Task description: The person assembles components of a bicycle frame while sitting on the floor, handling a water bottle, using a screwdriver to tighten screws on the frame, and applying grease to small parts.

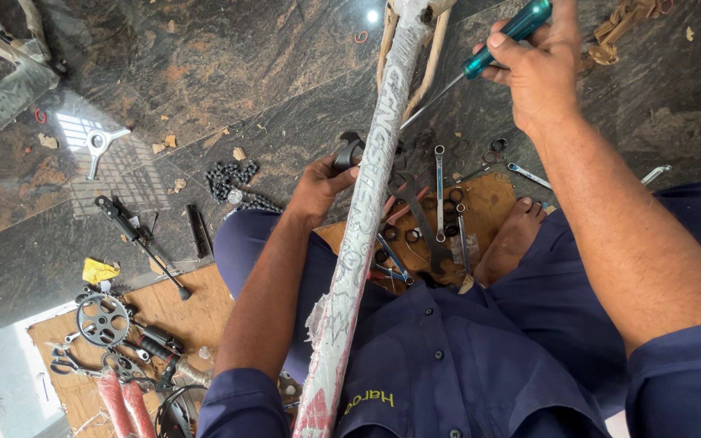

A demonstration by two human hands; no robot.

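We are mid-adjustment on the wrapped bicycle frame tube [367,211]: our left hand [318,188] clamps a black spanner [349,151] at nine o'clock, our right hand [533,61] grips the teal-handled screwdriver [506,36] at one o'clock, so next likely comes a steady counter-turn.

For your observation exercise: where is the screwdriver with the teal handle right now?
In the head view, the screwdriver is at top right, gripped in the right hand, its shaft angled down-left toward the wrapped bicycle frame tube.

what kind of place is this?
Probably an informal bicycle repair spot on a polished stone floor. A wrapped bike frame tube rests across the person's lap, spanners lie on a board, and a chainring and chain lie nearby.
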